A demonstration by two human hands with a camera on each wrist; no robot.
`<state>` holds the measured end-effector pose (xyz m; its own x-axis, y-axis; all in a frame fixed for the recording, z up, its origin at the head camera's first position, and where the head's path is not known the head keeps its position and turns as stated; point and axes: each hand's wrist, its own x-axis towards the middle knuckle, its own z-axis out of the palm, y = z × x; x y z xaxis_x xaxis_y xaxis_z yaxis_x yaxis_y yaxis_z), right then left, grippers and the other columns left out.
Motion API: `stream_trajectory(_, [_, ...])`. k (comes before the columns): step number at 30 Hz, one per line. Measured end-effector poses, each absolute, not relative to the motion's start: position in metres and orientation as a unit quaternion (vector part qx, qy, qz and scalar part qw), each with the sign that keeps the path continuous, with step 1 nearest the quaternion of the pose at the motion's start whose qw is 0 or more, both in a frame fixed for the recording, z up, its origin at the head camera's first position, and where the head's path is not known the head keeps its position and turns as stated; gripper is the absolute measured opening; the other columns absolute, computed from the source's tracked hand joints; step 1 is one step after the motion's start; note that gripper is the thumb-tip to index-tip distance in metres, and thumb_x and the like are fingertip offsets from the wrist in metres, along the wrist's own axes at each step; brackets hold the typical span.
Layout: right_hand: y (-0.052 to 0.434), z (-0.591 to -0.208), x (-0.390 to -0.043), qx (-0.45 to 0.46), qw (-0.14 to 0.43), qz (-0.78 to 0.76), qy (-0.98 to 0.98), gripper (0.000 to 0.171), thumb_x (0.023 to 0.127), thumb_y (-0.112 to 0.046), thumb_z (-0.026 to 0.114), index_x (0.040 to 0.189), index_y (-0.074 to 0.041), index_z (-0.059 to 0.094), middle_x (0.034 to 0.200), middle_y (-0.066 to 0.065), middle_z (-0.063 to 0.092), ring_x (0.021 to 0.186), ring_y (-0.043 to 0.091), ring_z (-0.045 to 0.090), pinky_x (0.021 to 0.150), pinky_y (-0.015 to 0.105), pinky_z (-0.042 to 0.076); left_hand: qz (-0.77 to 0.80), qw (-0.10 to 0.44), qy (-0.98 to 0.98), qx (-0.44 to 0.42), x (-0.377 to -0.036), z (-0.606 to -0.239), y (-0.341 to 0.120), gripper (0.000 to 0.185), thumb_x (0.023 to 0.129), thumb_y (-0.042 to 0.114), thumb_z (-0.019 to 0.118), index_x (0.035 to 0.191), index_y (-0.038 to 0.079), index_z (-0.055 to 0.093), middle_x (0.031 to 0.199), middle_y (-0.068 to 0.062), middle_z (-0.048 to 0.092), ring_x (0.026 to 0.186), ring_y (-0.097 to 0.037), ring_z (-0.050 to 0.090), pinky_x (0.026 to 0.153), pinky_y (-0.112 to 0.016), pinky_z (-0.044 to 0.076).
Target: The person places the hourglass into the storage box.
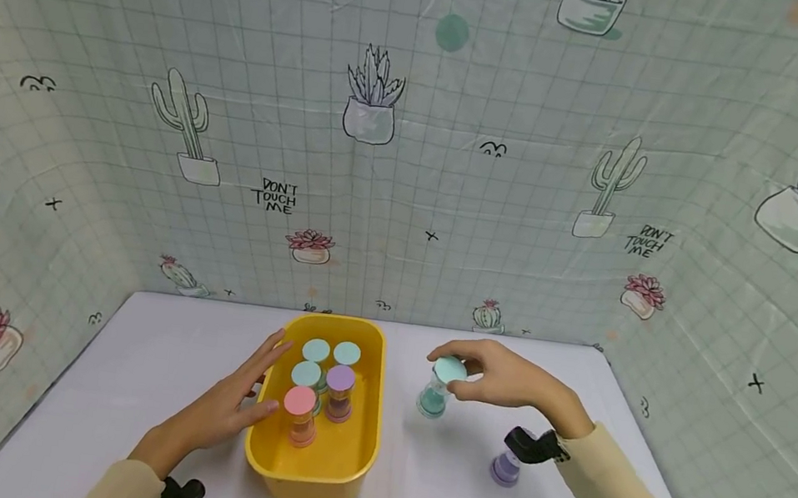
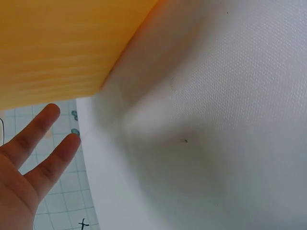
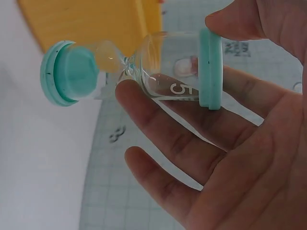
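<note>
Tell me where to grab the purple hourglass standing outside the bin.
Grip the purple hourglass at its narrow glass waist or round top cap, coming from above and its right; it stands upright just under the right hand's wrist.

A white table [image 1: 151, 351] fills the near part of the scene, backed by cactus-print sheeting. A yellow tub [image 1: 309, 473] sits on it near the middle, slightly left of centre. Just right of the tub, a teal sand timer [image 1: 437, 390] stands on the surface. Nearer and further right stands a purple sand timer [image 1: 506, 468], well apart from the tub. A left hand [image 1: 227, 405] rests flat on the table, against the tub's left wall.
</note>
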<state>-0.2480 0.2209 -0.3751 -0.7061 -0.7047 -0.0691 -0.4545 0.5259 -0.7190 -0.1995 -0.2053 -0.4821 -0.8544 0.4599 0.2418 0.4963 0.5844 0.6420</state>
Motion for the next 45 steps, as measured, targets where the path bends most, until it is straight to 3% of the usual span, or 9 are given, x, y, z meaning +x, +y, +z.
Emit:
stream_trajectory(10, [0.173,-0.334,-0.260,-0.389,0.148,-0.351,0.839,0.044,0.097,-0.020,0.064,0.140,-0.009,0.062,0.133,0.010,0.068,0.109,0.023,0.073,0.089,0.032,0.061,-0.366,0.024,-0.892,-0.265,-0.205,-0.479,-0.209,0.079,0.099,0.032,0.061,0.166,0.024,0.020,0.175,-0.008,0.007,0.121,-0.037,0.063,0.092,-0.058,0.057])
stream_trajectory(20, [0.132,-0.317,-0.262,-0.402,0.179,-0.330,0.835,0.046,0.093,-0.026,0.067,0.137,-0.016,0.065,0.125,0.001,0.071,0.102,0.014,0.074,0.085,0.028,0.061,-0.367,0.015,-0.892,-0.264,-0.207,-0.476,-0.209,0.080,0.098,0.032,0.062,0.166,0.022,0.021,0.175,-0.008,0.007,0.121,-0.036,0.062,0.091,-0.054,0.057])
stream_trajectory(27, [0.105,-0.321,-0.265,-0.428,0.223,-0.297,0.824,0.040,0.090,-0.020,0.070,0.129,-0.013,0.068,0.120,0.001,0.071,0.089,0.011,0.072,0.080,0.026,0.061,-0.371,0.016,-0.889,-0.268,-0.208,-0.477,-0.210,0.081,0.097,0.033,0.063,0.166,0.021,0.022,0.175,-0.008,0.007,0.118,-0.035,0.063,0.089,-0.052,0.057])
stream_trajectory(41, [0.070,-0.352,-0.263,-0.482,0.259,-0.193,0.815,0.035,0.089,-0.020,0.071,0.122,-0.008,0.073,0.114,-0.006,0.072,0.099,0.006,0.062,0.092,0.021,0.055,-0.376,0.013,-0.886,-0.272,-0.204,-0.479,-0.207,0.079,0.099,0.033,0.062,0.166,0.021,0.021,0.175,-0.008,0.007,0.118,-0.035,0.063,0.088,-0.051,0.057])
stream_trajectory(45, [0.065,-0.359,-0.260,-0.456,0.289,-0.194,0.819,0.033,0.089,-0.019,0.073,0.121,-0.012,0.073,0.108,-0.009,0.070,0.082,0.008,0.064,0.076,0.020,0.058,-0.376,0.014,-0.885,-0.273,-0.203,-0.480,-0.206,0.079,0.099,0.033,0.062,0.165,0.020,0.022,0.175,-0.009,0.007,0.117,-0.035,0.063,0.088,-0.051,0.058])
